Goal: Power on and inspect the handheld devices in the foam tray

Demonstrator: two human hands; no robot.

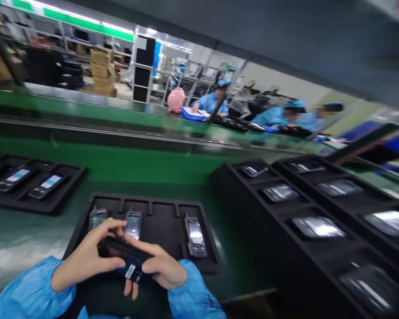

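Green conveyor bench, black tray near centre, both hands busy.
Left hand and right hand clasp a dark handset over the tray's near edge; best kept level, fingers clear of the label.

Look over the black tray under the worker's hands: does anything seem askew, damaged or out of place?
Nothing stands out. The black tray holds three handsets upright in its slots; both hands grip a fourth dark handset above it. Motion blur hides fine damage.
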